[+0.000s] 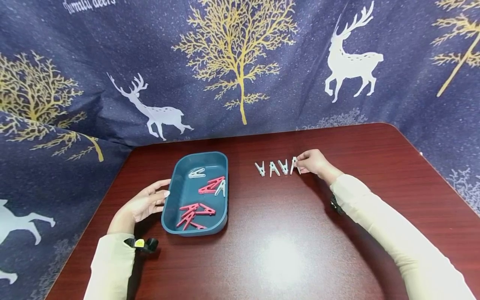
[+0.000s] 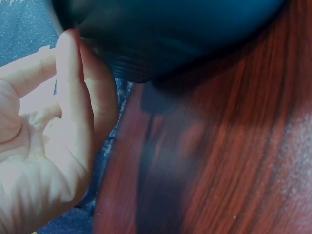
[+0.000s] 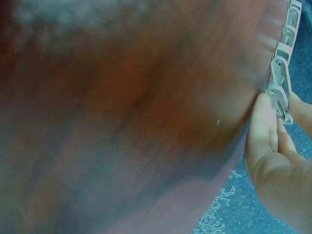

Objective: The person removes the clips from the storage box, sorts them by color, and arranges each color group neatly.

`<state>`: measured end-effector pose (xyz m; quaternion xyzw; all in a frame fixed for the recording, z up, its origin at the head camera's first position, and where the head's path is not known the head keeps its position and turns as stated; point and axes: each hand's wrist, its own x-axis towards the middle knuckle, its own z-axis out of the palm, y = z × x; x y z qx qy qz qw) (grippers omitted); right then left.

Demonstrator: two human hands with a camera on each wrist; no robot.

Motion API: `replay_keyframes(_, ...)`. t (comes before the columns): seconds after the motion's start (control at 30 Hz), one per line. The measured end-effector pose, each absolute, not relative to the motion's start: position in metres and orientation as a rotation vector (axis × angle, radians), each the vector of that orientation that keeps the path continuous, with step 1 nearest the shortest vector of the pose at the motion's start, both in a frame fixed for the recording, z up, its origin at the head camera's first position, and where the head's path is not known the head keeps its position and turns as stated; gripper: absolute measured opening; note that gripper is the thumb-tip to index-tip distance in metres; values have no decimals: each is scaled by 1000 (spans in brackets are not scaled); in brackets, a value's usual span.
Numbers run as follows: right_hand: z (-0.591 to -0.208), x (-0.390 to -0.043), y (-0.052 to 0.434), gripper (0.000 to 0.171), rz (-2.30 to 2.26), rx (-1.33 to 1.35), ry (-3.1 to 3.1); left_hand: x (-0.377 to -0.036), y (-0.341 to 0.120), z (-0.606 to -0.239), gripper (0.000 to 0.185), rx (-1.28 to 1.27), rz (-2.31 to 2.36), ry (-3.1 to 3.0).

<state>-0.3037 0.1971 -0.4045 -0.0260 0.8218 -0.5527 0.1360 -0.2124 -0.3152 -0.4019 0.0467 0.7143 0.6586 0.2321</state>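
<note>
My right hand (image 1: 314, 161) pinches a white clothespin (image 1: 294, 160) at the right end of a short row on the table. Three more white clothespins (image 1: 272, 169) stand in line to its left, in alternating directions. In the right wrist view, fingers and thumb meet at the near clothespin (image 3: 280, 73) of that row. On the left, my left hand (image 1: 146, 201) touches the outer side of a blue plastic bin (image 1: 187, 189) with extended fingers. Inside the bin lie several red clothespins (image 1: 188, 217) and two white clothespins (image 1: 196, 173).
The dark red wooden table (image 1: 262, 250) has a glare spot near its front. Behind it hangs a blue cloth (image 1: 262, 104) printed with deer and trees. A black strap (image 1: 141, 243) with a small device circles the left wrist.
</note>
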Motion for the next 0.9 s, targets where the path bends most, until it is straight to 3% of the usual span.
replay_keyframes(0.9,-423,-329,203,29,-1500,-106,2419,-213,-314,-401,38,166,1846,1906)
